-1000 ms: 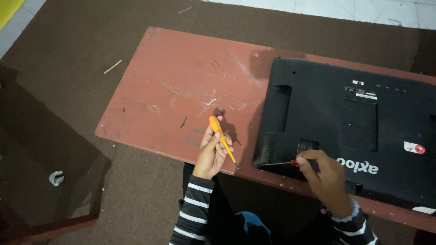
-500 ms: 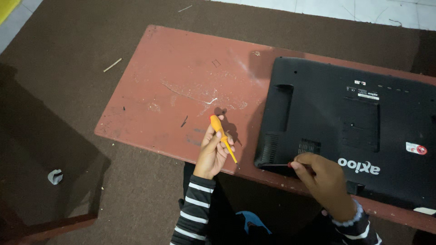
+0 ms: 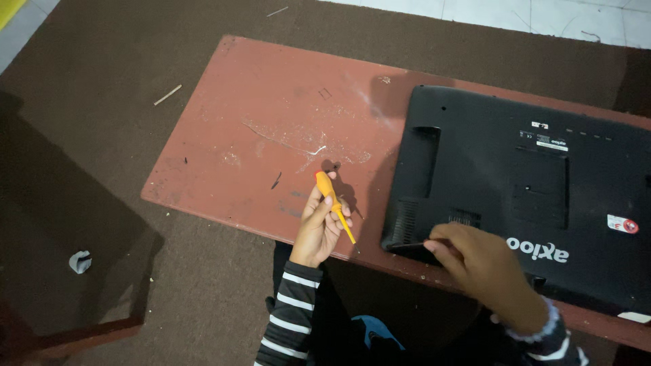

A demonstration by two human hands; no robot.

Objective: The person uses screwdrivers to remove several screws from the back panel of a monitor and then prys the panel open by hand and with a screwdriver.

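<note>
My left hand [image 3: 320, 227] holds a small orange screwdriver [image 3: 332, 198] above the near edge of a worn red table [image 3: 251, 115]. To the right, a black laptop [image 3: 522, 190] lies face down with its underside up. My right hand [image 3: 478, 264] grips a thin dark-shafted screwdriver [image 3: 405, 245] whose shaft lies along the laptop's near left corner; its handle is hidden in my fingers.
Brown carpet [image 3: 102, 149] surrounds the table. A small stick [image 3: 167, 95] lies on it at the left, and a crumpled grey scrap [image 3: 80, 261] sits at the lower left. White floor tiles [image 3: 542, 13] show at the top.
My right hand has closed further over the thin screwdriver, covering its red handle, and shifted slightly left. My left hand with the orange screwdriver has hardly moved.
</note>
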